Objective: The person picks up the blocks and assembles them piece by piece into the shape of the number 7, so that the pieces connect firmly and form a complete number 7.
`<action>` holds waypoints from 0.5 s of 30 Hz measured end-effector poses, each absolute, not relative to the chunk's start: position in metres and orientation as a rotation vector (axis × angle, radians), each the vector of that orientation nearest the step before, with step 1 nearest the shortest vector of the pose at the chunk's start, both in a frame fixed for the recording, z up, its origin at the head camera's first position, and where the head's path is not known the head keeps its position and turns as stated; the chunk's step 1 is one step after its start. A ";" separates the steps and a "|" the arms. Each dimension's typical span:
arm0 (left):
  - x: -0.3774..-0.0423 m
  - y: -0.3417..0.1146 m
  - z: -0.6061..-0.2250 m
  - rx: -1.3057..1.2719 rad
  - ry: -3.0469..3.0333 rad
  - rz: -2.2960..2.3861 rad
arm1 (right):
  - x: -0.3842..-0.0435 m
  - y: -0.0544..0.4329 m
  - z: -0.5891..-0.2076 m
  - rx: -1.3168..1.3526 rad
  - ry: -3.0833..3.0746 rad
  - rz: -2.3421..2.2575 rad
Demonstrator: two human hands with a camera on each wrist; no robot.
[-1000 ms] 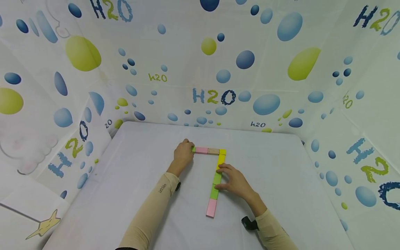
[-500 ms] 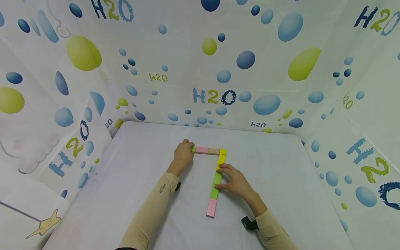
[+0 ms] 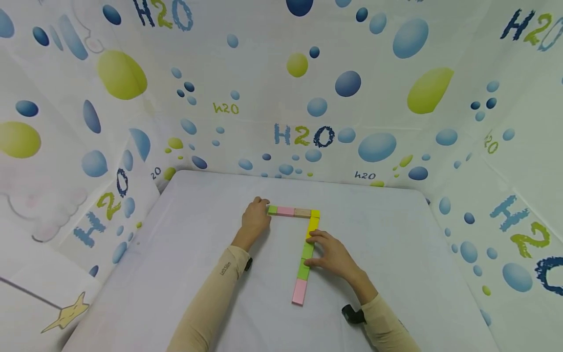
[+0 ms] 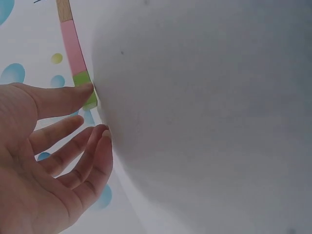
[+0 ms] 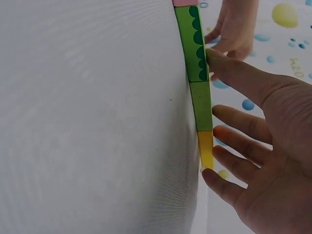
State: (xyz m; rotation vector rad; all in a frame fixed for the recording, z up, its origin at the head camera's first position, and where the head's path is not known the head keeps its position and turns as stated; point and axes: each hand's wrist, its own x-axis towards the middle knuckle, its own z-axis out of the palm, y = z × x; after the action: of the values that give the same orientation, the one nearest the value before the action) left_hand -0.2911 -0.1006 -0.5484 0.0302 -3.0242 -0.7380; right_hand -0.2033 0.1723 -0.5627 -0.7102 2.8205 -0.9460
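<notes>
In the head view my left hand (image 3: 256,216) is at the left end of a row of flat blocks, beside a green block (image 3: 272,210). A pink block (image 3: 286,211), a wooden block (image 3: 302,213) and a yellow block (image 3: 315,213) continue that row rightward. From this corner a column runs toward me: a long yellow block (image 3: 312,226), a green block (image 3: 308,251), another green block (image 3: 304,270) and a pink block (image 3: 298,292). My right hand (image 3: 333,255) lies along the column's right side, thumb and fingers spread, tips at its edge. The left wrist view shows the thumb overlapping the end green block (image 4: 83,78), fingers loosely bent beyond it.
The blocks lie on a white-covered table (image 3: 387,234). A white backdrop (image 3: 255,68) printed with blue and green drops rises behind and at both sides. In the right wrist view, dark green scallops mark one green block (image 5: 192,44).
My left hand has eased slightly left, away from the end green block, and more of that block shows. The right hand stays beside the column. The head view has shifted a little.
</notes>
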 end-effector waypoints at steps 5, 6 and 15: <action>-0.287 -0.105 -0.548 0.043 -3.025 -0.771 | -0.204 0.174 -0.560 -0.717 2.810 -0.943; -0.286 -0.105 -0.547 0.043 -3.024 -0.778 | -0.204 0.174 -0.560 -0.719 2.812 -0.940; -0.275 -0.110 -0.544 0.064 -3.003 -0.795 | -0.208 0.174 -0.553 -0.741 2.800 -0.849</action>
State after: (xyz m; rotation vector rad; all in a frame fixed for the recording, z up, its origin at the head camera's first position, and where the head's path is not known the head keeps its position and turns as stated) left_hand -0.2753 -0.1097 -0.5437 0.0636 -3.0030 -0.7946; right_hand -0.2082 0.1742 -0.5532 -0.7412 2.8004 -0.8487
